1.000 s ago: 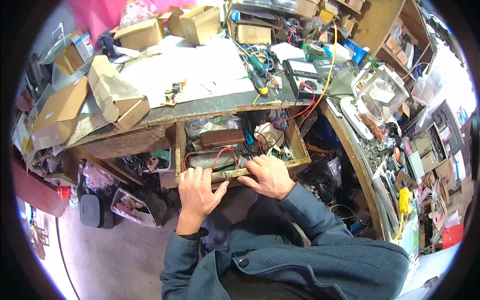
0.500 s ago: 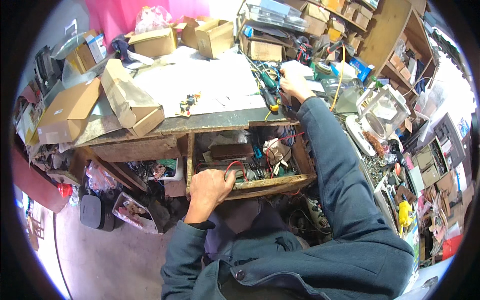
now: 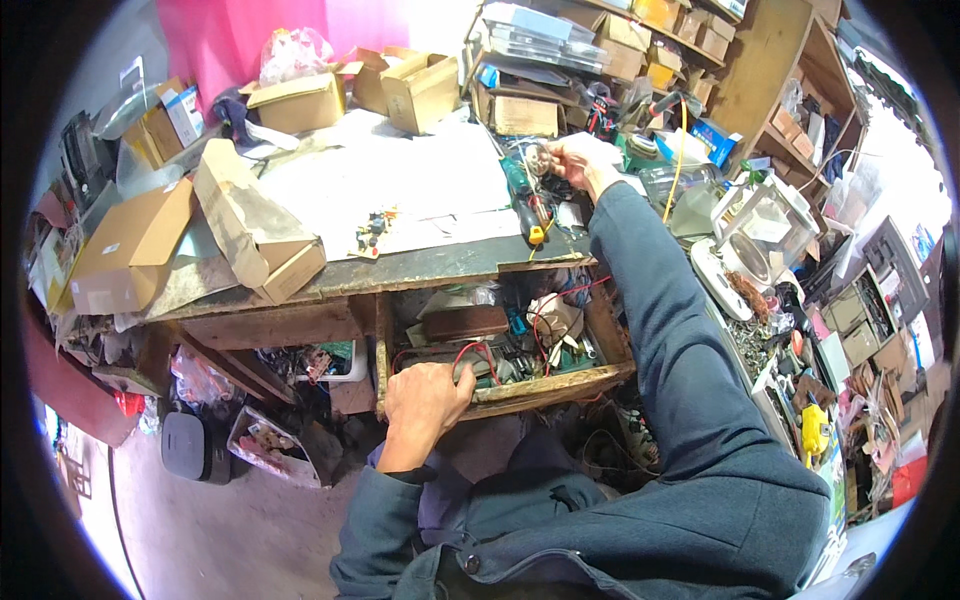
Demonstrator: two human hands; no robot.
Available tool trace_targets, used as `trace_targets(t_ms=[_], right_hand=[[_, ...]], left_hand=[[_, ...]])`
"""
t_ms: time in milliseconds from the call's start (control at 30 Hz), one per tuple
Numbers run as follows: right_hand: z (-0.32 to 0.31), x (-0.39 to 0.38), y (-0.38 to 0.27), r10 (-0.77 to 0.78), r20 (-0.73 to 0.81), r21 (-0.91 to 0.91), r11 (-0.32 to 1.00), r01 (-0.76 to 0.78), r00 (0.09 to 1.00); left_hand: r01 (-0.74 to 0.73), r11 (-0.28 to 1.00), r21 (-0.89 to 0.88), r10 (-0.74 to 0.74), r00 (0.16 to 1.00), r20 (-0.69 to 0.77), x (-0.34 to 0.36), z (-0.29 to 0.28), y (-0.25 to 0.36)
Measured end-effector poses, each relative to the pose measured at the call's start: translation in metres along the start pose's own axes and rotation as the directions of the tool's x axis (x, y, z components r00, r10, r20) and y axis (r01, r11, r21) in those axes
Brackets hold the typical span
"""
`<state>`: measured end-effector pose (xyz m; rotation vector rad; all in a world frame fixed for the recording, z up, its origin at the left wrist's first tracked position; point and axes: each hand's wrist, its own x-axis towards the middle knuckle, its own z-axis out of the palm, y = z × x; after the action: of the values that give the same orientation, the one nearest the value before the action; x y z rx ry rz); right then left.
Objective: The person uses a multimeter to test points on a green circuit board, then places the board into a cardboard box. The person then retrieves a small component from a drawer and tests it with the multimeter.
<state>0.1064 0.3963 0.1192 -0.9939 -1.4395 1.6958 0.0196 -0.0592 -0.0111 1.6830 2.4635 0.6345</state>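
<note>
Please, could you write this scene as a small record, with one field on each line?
Left hand: on the front edge of the open wooden drawer
Right hand: over the bench, at a small roundish object, kind unclear
In drawer: brown block-like item
On bench: white sheet, small electronic parts, cardboard boxes

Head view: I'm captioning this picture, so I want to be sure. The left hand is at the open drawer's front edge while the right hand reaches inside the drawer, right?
Not quite: the right hand isn't inside the drawer. The head view shows it above the bench, near a green-handled tool. The left hand is at the open drawer's front edge.
</note>
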Motion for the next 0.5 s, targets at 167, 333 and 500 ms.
trace_targets(t_ms=[167,333,500], right_hand=[[-0.009,0.022,0.013,-0.074,0.063,-0.340,0.936,0.091,0.995],[0.017,-0.007,0.007,-0.170,0.208,-0.718,0.642,0.268,0.963],[0.007,0.026,0.019,-0.306,0.123,-0.856,0.448,0.257,0.944]], left_hand=[[-0.014,1.000,-0.021,0.014,1.000,0.000,0.002,-0.003,0.006],[0.014,1.000,-0.024,-0.015,1.000,-0.028,-0.003,-0.005,0.001],[-0.016,0.999,-0.030,0.015,0.999,-0.045,0.000,-0.002,0.004]])
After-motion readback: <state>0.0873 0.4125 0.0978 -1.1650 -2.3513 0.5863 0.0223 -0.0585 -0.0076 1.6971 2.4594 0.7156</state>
